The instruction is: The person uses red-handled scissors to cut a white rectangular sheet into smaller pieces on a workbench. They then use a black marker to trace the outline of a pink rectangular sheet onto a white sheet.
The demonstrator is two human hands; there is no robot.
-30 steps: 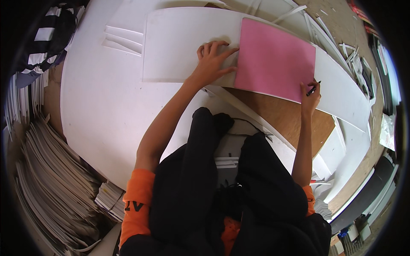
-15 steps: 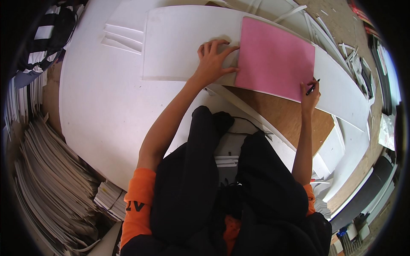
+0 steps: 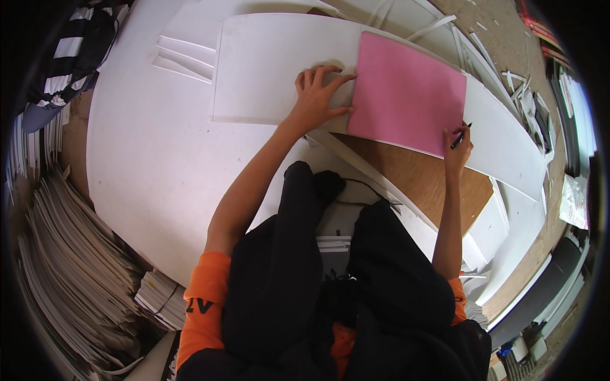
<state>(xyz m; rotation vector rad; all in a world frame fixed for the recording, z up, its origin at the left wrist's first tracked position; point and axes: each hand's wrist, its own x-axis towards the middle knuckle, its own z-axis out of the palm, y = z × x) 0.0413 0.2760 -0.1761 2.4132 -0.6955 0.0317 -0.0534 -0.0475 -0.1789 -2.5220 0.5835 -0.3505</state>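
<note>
A pink rectangular sheet (image 3: 410,95) lies flat on a long white board (image 3: 273,63), to the right of centre. At its left edge is my left hand (image 3: 313,100), fingers spread, with thumb and forefinger tips at the border of the pink sheet. My right hand (image 3: 457,155) is at the sheet's lower right corner, its fingers closed round a black pen (image 3: 459,138). The pen slants up and to the right. Just below the pink sheet, a brown wooden panel (image 3: 419,178) shows under the white board.
A large white sheet surface (image 3: 152,159) spreads to my left. White offcut strips (image 3: 435,26) lie at the far side and right. Stacked sheets (image 3: 79,254) stand at the lower left. Dark rolled material (image 3: 534,292) lies at the right. My bent legs (image 3: 279,267) are in front of me.
The whole view has shifted slightly. Both hands, the pen and the pink sheet keep nearly the same places relative to one another.
</note>
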